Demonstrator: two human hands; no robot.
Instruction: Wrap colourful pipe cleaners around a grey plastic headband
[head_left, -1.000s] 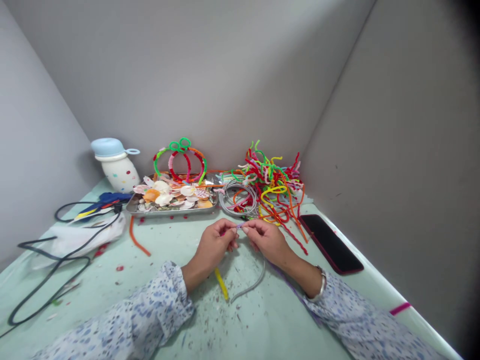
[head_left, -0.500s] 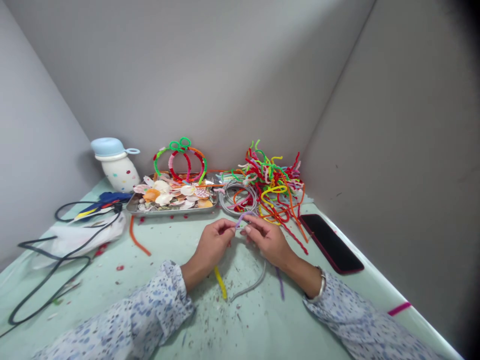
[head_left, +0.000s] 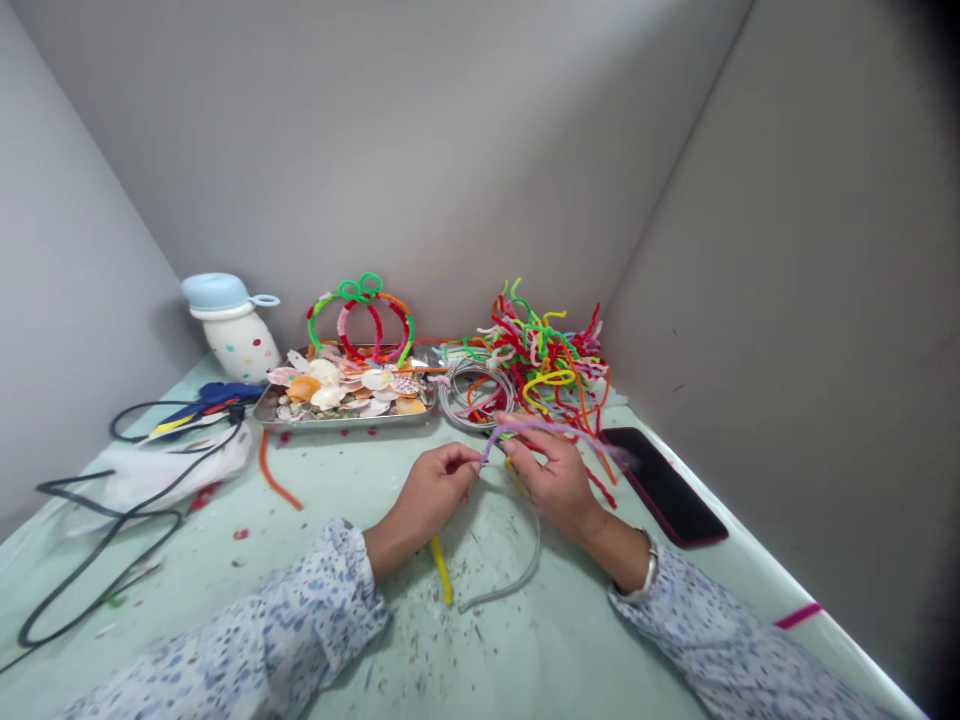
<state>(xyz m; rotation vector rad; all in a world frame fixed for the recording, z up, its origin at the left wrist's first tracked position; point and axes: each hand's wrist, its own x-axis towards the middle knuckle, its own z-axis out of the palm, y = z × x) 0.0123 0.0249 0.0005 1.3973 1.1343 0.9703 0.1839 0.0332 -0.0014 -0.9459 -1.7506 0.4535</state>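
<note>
My left hand is closed in a pinch on a purple pipe cleaner near its left end. The pipe cleaner arches up and lies across the fingers of my right hand, its far end blurred over the phone. My right thumb and fingers are closed around it close to my left fingertips. A grey wire curves down from under my right hand to the table. A yellow pipe cleaner pokes out below my left hand, and some yellow shows beside my right thumb. What exactly lies between the fingertips is partly hidden.
Behind my hands are a metal tray of seashells, bent pipe-cleaner rings, a wire coil and a pipe-cleaner heap. A phone lies right; a bottle, black cable and plastic bag are left.
The purple pipe cleaner's free end has swung from hanging below my right hand up and over it to the right. My right fingers have lifted and spread slightly; my left hand has barely moved.
</note>
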